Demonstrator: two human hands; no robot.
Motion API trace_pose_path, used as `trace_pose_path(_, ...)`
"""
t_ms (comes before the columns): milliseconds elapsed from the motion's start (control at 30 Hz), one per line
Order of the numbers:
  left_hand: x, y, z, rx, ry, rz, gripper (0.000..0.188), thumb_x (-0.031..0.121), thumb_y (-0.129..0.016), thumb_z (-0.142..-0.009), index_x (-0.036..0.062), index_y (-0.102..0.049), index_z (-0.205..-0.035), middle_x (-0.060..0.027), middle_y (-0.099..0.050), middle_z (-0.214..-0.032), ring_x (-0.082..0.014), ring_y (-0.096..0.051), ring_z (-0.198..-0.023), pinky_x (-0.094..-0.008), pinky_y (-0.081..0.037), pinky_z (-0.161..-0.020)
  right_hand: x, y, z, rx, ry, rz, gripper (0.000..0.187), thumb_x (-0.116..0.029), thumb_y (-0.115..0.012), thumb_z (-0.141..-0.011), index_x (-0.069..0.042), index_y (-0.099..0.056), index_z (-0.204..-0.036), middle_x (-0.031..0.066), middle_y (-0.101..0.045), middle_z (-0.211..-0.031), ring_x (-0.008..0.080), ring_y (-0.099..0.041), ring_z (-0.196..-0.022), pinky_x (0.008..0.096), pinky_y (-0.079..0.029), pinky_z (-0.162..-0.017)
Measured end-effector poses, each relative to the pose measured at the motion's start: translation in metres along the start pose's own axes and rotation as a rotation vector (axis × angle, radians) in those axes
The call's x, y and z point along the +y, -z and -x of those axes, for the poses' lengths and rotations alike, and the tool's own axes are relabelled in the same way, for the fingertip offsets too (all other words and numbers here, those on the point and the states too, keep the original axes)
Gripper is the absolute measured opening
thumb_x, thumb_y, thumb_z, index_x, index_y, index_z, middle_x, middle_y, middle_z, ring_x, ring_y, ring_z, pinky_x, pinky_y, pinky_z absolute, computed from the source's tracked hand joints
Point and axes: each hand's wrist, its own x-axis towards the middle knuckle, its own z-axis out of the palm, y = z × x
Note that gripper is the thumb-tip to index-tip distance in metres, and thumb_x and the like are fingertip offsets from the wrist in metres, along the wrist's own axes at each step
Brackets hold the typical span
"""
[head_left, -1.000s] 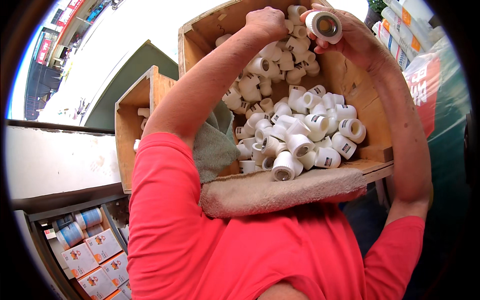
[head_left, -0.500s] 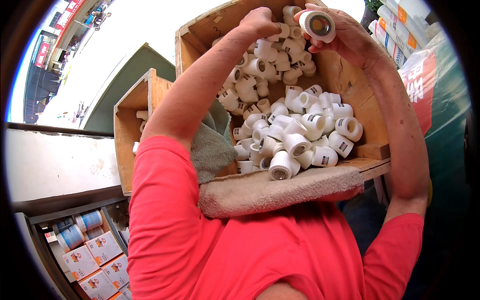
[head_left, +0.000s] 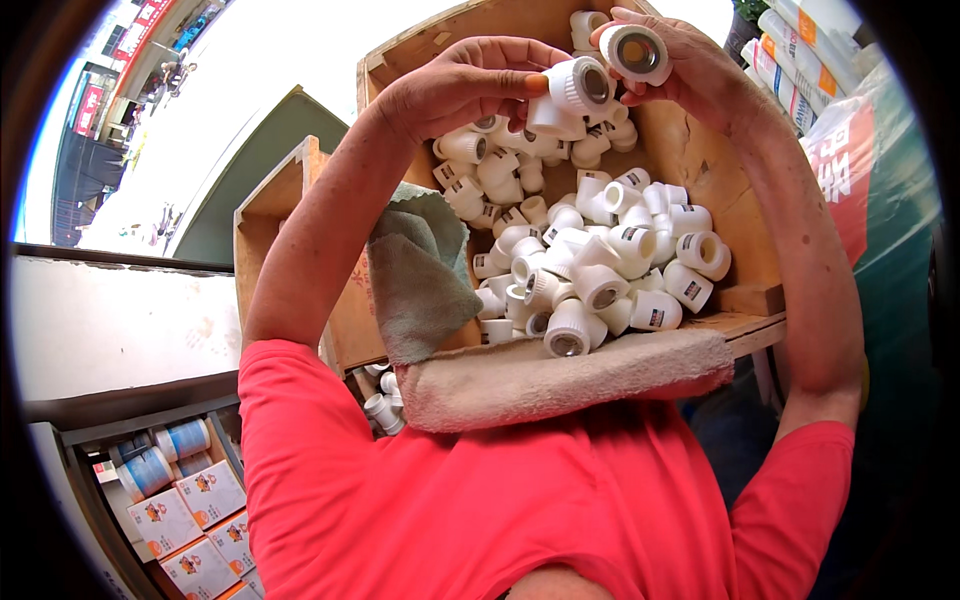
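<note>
My left hand grips a white plastic elbow pipe fitting with a ribbed collar and a metal-lined opening. Close beside it, my right hand holds a similar white threaded fitting, its round metal-ringed mouth facing me. Both fittings are raised over the far end of a wooden box. Inside that box lies a loose heap of white pipe fittings, some with small dark labels and some with metal inserts. The fingertips behind the right-hand fitting are partly hidden.
A beige towel pad covers the box's near edge, and a green cloth hangs over its left wall. A smaller wooden box stands at left. Cartons fill a drawer at lower left; wrapped pipes lie at far right.
My left hand has come up out of the heap and nearer to me, now with an elbow fitting in its fingers. The right hand stays nearly where it was, still holding its fitting.
</note>
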Motion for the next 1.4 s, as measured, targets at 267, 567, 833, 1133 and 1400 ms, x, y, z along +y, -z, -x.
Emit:
trace_pose_path(267, -0.016, -0.019, 0.004, -0.007, 0.029, -0.054, 0.054, 0.028, -0.071, -0.098, -0.0014, -0.055, -0.140, -0.0062, -0.068, -0.125, -0.0120, -0.065, -0.112, -0.0281, -0.052, -0.096, 0.011, 0.004, -0.010, -0.017, -0.073, 0.144, 0.040, -0.043, -0.053, -0.108, -0.007, -0.068, -0.102, 0.0014, -0.069, -0.090, 0.0099, -0.066, -0.078, 0.0261, -0.057, -0.067)
trace_pose_path(567, -0.032, -0.028, -0.001, -0.081, 0.198, 0.041, 0.040, 0.012, -0.075, -0.096, 0.0002, -0.062, -0.132, -0.0043, -0.071, -0.114, -0.0110, -0.067, -0.098, -0.0252, -0.054, -0.082, 0.007, -0.001, 0.000, 0.030, 0.057, 0.123, 0.036, -0.035, -0.057, -0.108, -0.006, -0.066, -0.127, 0.0055, -0.072, -0.106, 0.0153, -0.071, -0.091, 0.0315, -0.061, -0.073)
trace_pose_path(833, -0.028, -0.070, -0.029, -0.255, 0.298, -0.027, 0.043, 0.018, -0.075, -0.097, -0.0018, -0.062, -0.133, -0.0023, -0.069, -0.108, -0.0082, -0.064, -0.094, -0.0245, -0.053, -0.077, 0.007, 0.007, -0.004, -0.028, 0.073, 0.187, 0.039, -0.039, -0.055, -0.107, -0.007, -0.064, -0.128, 0.0072, -0.072, -0.106, 0.0163, -0.071, -0.088, 0.0335, -0.061, -0.070)
trace_pose_path(1133, -0.032, -0.122, -0.059, -0.398, 0.229, -0.375, 0.035, 0.021, -0.076, -0.092, 0.0039, -0.071, -0.123, -0.0028, -0.069, -0.105, -0.0099, -0.062, -0.091, -0.0266, -0.050, -0.079, 0.005, 0.010, 0.001, -0.016, 0.044, 0.148, 0.036, -0.039, -0.057, -0.107, -0.008, -0.067, -0.121, 0.0073, -0.072, -0.106, 0.0165, -0.072, -0.087, 0.0335, -0.063, -0.068)
trace_pose_path(1400, -0.045, -0.134, -0.054, -0.266, 0.150, -0.487, 0.029, 0.016, -0.072, -0.095, 0.0067, -0.073, -0.122, -0.0029, -0.075, -0.111, -0.0126, -0.064, -0.094, -0.0314, -0.053, -0.082, 0.001, -0.002, 0.003, -0.012, -0.013, 0.112, 0.037, -0.041, -0.058, -0.106, -0.006, -0.069, -0.109, 0.0066, -0.072, -0.095, 0.0146, -0.071, -0.082, 0.0306, -0.063, -0.067)
